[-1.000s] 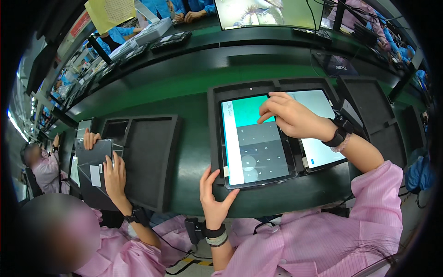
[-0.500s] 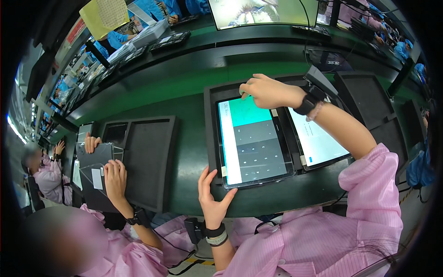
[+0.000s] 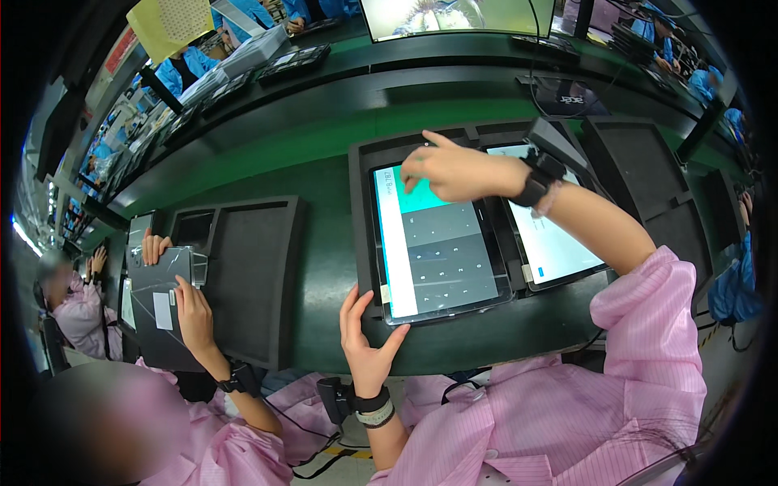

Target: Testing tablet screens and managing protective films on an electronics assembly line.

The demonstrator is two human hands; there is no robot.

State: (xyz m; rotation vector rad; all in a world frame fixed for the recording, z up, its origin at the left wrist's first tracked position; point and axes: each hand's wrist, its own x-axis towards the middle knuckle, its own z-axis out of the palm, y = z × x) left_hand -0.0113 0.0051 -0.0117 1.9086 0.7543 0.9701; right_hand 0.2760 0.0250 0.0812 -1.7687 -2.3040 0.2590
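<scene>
A tablet [image 3: 450, 267] lies lit in a black foam tray [image 3: 362, 211], its screen showing a keypad, a teal block and a white strip. Above its upper part hovers my right hand [image 3: 462, 172], one finger raised and the others bent toward the screen. Nothing shows in that hand; whether a fingertip touches the glass I cannot tell. My left hand [image 3: 369, 344] is at the tablet's near left corner, thumb by the bottom edge and fingers spread along the left side. A second tablet [image 3: 559, 235] with a mostly white screen lies to the right, partly behind my right forearm.
At the left, another person's hands [image 3: 194, 320] hold a dark tablet-like panel [image 3: 158, 279] beside another black tray [image 3: 259, 283]. A further black tray [image 3: 640, 170] is at the right. Beyond the table stand a shelf [image 3: 324, 93] and a monitor [image 3: 462, 20].
My right hand has shifted slightly left and down over the tablet, one finger now lifted. The whole view has shifted a little. My left hand keeps its place at the corner.
</scene>
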